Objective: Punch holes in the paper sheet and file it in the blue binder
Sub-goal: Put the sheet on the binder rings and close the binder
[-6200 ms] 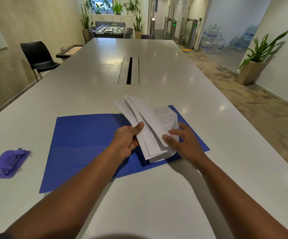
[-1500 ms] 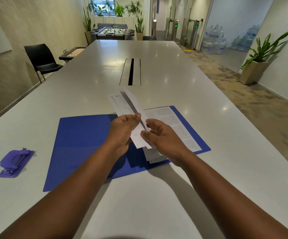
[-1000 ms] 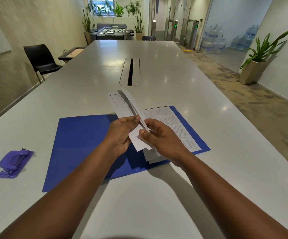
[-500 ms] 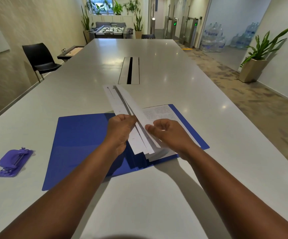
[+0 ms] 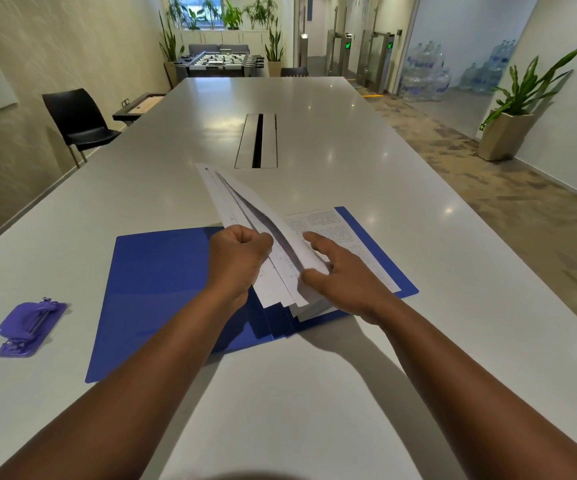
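The blue binder (image 5: 162, 282) lies open and flat on the white table, its left cover bare. Printed sheets (image 5: 342, 233) are stacked on its right half. My left hand (image 5: 237, 261) is shut on several lifted sheets (image 5: 242, 206), which stand tilted up and away from me. My right hand (image 5: 340, 271) rests against the lower right edge of the lifted sheets, thumb and fingers spread over the stack. The purple hole punch (image 5: 29, 327) sits on the table far to the left, away from both hands.
A cable slot (image 5: 257, 140) runs along the middle of the long white table (image 5: 314, 393). A black chair (image 5: 77, 123) stands at the left side. A potted plant (image 5: 508, 123) and water bottles stand on the floor to the right.
The sheets in my left hand have risen higher and fanned out more. My right hand has let go of the pinched sheet edge and opened over the stack.
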Available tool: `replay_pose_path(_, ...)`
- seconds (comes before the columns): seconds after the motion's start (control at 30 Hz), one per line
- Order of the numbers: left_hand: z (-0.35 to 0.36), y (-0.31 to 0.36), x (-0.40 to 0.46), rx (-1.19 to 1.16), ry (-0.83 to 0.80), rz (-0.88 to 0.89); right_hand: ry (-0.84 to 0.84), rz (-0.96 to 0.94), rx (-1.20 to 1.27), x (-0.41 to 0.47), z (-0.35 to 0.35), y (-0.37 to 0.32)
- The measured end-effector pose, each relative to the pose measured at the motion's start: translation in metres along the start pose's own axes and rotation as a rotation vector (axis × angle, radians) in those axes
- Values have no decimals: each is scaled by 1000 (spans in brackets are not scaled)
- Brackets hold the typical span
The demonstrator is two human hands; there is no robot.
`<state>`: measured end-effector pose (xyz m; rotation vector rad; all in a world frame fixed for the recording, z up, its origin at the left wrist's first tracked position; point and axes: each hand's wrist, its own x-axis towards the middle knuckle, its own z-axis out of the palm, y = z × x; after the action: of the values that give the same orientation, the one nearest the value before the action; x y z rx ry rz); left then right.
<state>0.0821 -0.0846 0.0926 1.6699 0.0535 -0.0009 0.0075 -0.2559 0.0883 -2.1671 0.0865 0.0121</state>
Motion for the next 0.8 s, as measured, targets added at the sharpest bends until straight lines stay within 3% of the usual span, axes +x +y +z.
replay_pose_path(0.3,-11,-5,0,54,62,67,258,51,184,3,-10,1)
replay_pose_path(0.47,-10,-5,-2,76,8,154,196,22,147,0,-3,1)
replay_pose_path(0.6,-6,-6,0,72,-68,40,139,27,-6,3,4,6)
replay_pose_path(0.8,-10,-13,5,67,-54,-6,402,172,82,14,-3,41)
